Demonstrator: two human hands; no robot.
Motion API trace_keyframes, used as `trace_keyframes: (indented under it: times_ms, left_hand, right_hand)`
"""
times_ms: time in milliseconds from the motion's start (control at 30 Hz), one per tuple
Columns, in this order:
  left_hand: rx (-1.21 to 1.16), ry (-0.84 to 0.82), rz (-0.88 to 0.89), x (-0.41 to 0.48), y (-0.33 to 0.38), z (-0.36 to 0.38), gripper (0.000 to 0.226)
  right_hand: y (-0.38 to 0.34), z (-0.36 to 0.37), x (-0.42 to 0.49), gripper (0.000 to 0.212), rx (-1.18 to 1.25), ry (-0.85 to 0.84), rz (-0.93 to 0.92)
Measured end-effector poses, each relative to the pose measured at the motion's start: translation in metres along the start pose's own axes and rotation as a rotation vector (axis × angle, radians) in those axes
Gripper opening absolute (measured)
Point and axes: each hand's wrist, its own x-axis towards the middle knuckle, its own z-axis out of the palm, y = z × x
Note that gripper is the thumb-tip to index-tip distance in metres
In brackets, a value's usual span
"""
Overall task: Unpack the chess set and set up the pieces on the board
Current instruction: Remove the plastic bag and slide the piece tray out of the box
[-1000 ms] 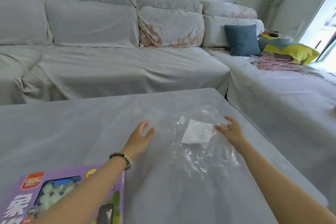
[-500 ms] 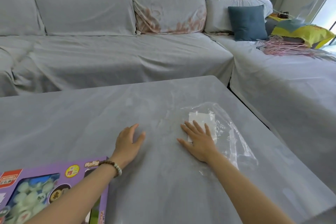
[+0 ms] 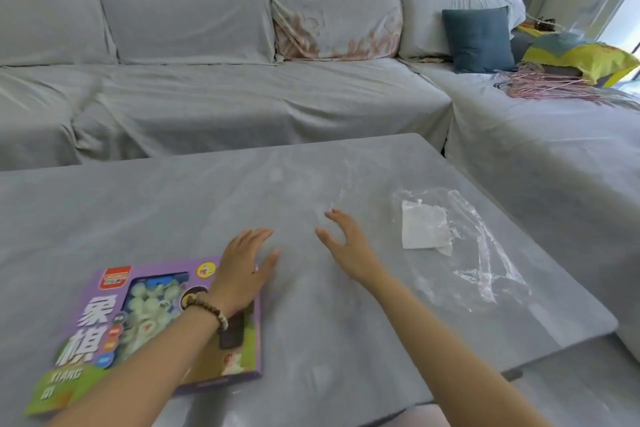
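A purple chess set box with Chinese characters and a window showing pale green pieces lies flat on the grey table, near the front left. My left hand hovers open over the box's far right corner, fingers spread, a bead bracelet on the wrist. My right hand is open just right of it above the bare table, holding nothing. A clear plastic bag with a folded white sheet inside lies on the table to the right, apart from both hands.
A grey covered sofa wraps around the table's far and right sides. On it sit a blue cushion, a yellow bag and a bundle of pink sticks. The table's right edge drops off near the plastic bag.
My right hand has lifted off the plastic bag and moved left; the bag now lies alone. My left hand has drawn back over the box corner. The view has tilted down.
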Motion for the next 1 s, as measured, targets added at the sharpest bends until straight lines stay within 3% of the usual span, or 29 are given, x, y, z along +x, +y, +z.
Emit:
trace_keyframes:
  times_ms: [67, 200, 267, 333, 433, 567, 767, 900, 1000]
  left_hand:
    - [0.074, -0.007, 0.029, -0.022, -0.016, -0.027, 0.093]
    - [0.096, -0.008, -0.073, -0.077, -0.052, -0.071, 0.089]
    - [0.24, -0.054, -0.146, -0.101, -0.07, -0.085, 0.097]
    - [0.347, -0.113, -0.249, -0.117, -0.082, -0.092, 0.097]
    - [0.406, -0.145, -0.331, -0.136, -0.088, -0.091, 0.082]
    - [0.501, -0.076, -0.289, -0.145, -0.094, -0.087, 0.107]
    - [0.455, -0.055, -0.293, -0.144, -0.096, -0.084, 0.099]
    - [0.332, -0.046, -0.358, -0.144, -0.094, -0.095, 0.068]
    - [0.332, -0.019, -0.381, -0.146, -0.098, -0.1, 0.074]
  right_hand:
    - [-0.021, 0.041, -0.018, 0.069, 0.092, -0.084, 0.115]
    - [-0.044, 0.096, -0.046, 0.077, 0.244, -0.264, 0.434]
    - [-0.048, 0.107, -0.053, 0.06, 0.267, -0.29, 0.49]
    - [-0.055, 0.109, -0.053, 0.031, 0.326, -0.307, 0.548]
    - [-0.07, 0.106, -0.05, 0.024, 0.477, -0.363, 0.73]
    - [-0.082, 0.123, -0.052, 0.025, 0.293, -0.403, 0.736]
    - [-0.085, 0.123, -0.047, 0.036, 0.229, -0.43, 0.787]
    - [-0.087, 0.115, -0.047, 0.035, 0.326, -0.485, 0.758]
    - [-0.089, 0.111, -0.049, 0.025, 0.441, -0.531, 0.691]
